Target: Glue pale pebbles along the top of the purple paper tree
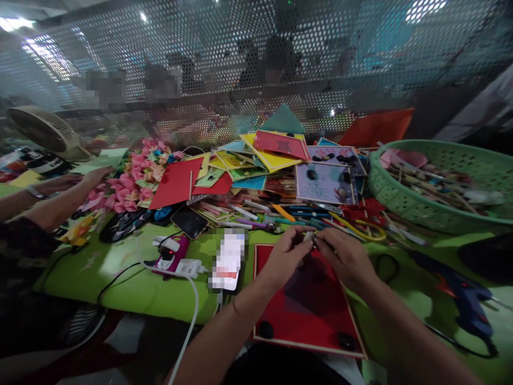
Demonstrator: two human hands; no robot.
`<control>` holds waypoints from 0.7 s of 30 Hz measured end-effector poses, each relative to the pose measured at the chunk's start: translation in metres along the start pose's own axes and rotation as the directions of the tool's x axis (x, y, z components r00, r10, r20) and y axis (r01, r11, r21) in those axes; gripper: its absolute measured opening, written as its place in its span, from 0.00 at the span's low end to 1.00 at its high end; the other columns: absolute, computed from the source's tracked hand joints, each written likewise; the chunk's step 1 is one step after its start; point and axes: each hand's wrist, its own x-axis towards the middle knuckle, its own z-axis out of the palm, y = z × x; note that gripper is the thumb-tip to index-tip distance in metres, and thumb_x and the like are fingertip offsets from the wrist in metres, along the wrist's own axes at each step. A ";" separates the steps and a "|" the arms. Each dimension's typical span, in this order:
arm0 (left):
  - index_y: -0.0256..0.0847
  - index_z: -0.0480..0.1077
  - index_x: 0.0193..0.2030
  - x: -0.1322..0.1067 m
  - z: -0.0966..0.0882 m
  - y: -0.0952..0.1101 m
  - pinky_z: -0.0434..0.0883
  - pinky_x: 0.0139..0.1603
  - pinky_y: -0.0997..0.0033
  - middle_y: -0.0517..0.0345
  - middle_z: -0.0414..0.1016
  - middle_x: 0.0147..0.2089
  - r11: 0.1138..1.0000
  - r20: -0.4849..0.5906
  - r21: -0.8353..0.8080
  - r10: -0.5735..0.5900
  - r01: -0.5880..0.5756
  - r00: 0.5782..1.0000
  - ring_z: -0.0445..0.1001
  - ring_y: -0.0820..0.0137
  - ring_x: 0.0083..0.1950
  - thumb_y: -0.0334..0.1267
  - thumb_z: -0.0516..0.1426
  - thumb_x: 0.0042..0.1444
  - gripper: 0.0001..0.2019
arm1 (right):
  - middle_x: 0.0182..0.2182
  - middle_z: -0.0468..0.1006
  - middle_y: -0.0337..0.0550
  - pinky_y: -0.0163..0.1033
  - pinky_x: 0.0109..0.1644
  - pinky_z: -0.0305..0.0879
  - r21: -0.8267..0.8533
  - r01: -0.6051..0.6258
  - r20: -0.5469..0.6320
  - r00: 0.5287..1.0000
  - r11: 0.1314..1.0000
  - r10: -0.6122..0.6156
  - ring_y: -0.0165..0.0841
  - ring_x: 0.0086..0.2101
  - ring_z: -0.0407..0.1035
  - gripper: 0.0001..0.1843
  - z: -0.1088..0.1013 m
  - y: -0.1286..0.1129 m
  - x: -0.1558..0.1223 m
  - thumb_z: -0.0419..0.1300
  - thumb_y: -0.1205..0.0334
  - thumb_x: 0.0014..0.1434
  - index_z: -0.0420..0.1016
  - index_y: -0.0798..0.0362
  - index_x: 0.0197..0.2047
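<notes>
The red board [320, 326] is framed by thin pale strips, and its near edge sits close to the person's body. A band of smooth green tabletop [124, 291] shows between its left edge and the lit phone [230, 262], and more green runs from its right edge toward the blue glue gun [468, 305]. Over the board's far part, the left hand [289, 252] has its fingertips pinched on a small pale piece [308, 236] (too blurred to name); the right hand [347, 256] meets it there, but whether its fingers are clamped I cannot tell. Rounded dark lumps [265, 329] mark the board's near corners. Just beyond its far edge, slim pens [256, 215] crowd the way, backed by a heap of flat coloured cards [264, 159]. A holed green plastic basket [425, 213] stands beyond it to the right; folded pink flowers [130, 187] lie far left.
</notes>
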 end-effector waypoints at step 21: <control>0.37 0.77 0.45 0.001 0.000 -0.003 0.64 0.35 0.74 0.57 0.76 0.39 0.932 0.059 -0.330 -0.136 0.148 0.989 0.71 0.75 0.34 0.47 0.73 0.44 0.24 | 0.21 0.67 0.36 0.37 0.28 0.57 0.714 -0.420 0.185 0.885 0.561 0.428 0.31 0.24 0.59 0.15 0.002 -0.001 0.000 0.62 0.52 0.59 0.70 0.49 0.25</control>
